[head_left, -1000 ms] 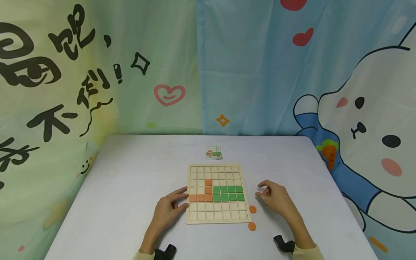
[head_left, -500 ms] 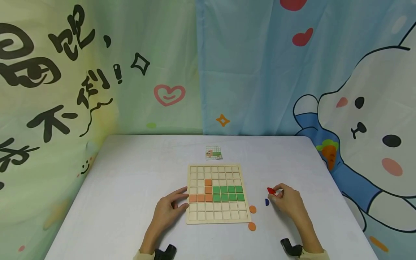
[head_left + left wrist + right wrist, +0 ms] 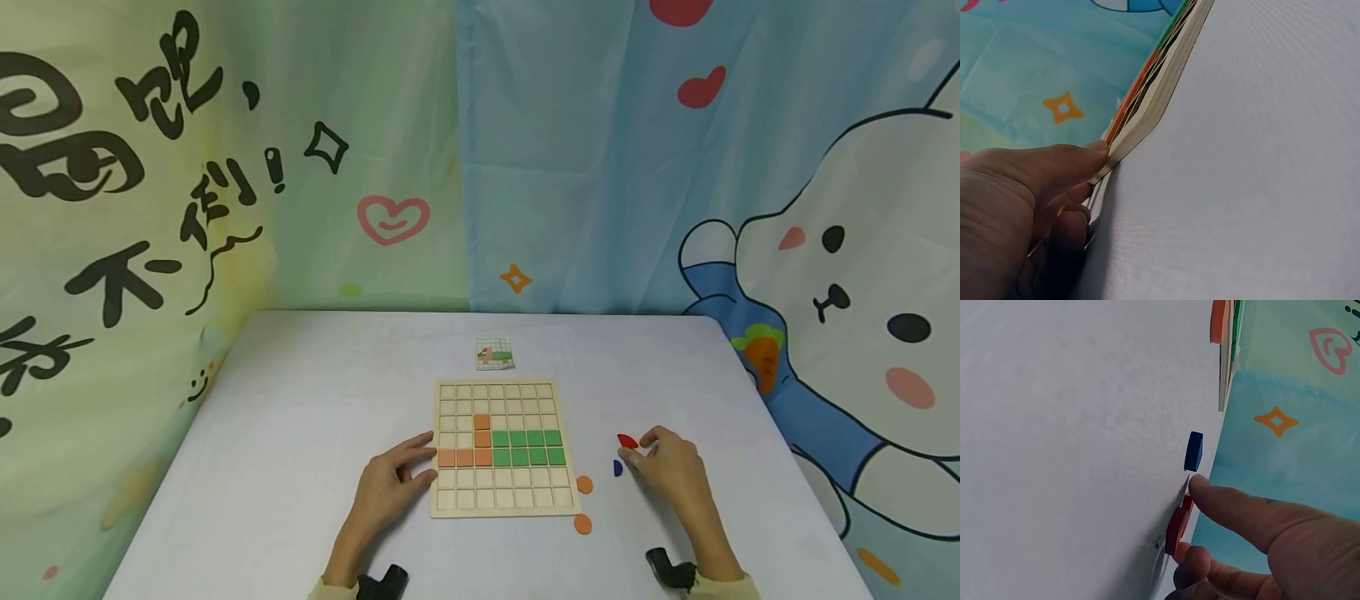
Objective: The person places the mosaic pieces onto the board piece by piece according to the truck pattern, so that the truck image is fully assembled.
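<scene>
A wooden grid board lies mid-table with orange squares and green squares in its cells. My left hand touches the board's left edge, thumb and fingers apart along it; the left wrist view has the thumb against the rim. Right of the board, my right hand is beside red pieces, thumb and forefinger apart. In the right wrist view, two red pieces overlap near the fingertips. A small dark blue half-round piece lies just left of the thumb.
Two orange round pieces lie by the board's lower right corner, one nearer the front. A small printed pattern card lies behind the board. Printed curtains hang behind the white table.
My right hand has moved right from beside the board to the red pieces, uncovering them and the blue piece. Its thumb and forefinger have since parted slightly. My left hand stays put.
</scene>
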Demonstrator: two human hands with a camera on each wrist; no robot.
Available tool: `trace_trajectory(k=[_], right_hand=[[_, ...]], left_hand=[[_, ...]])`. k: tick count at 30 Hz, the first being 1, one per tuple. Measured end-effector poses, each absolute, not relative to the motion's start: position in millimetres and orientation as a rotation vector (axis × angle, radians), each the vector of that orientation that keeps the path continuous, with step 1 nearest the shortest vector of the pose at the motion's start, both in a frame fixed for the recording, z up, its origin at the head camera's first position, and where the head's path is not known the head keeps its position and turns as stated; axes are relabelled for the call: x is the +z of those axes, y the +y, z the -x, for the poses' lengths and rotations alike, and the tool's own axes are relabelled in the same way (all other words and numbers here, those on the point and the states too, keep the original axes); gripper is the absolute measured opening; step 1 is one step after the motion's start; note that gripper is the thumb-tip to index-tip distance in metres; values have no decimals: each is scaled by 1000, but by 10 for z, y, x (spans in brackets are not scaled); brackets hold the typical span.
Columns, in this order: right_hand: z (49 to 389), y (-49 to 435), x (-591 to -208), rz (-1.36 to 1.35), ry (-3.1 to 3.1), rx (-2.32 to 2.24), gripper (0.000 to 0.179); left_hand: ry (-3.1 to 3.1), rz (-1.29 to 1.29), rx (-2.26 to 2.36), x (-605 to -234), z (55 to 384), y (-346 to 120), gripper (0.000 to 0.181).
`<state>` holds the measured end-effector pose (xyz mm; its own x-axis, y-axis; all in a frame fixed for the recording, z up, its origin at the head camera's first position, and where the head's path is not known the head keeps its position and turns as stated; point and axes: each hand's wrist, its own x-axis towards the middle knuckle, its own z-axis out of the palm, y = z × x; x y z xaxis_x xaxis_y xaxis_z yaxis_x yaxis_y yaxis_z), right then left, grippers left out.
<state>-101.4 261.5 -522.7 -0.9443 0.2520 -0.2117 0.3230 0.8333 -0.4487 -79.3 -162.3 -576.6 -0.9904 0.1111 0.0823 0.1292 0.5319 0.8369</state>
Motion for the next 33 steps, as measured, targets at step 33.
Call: trace_trajectory(k=[33], right_hand=[[1032, 2647, -5249, -408, 2870, -798, 36]], left_hand=[[-2730, 216, -1499, -5785, 798, -1619, 31]])
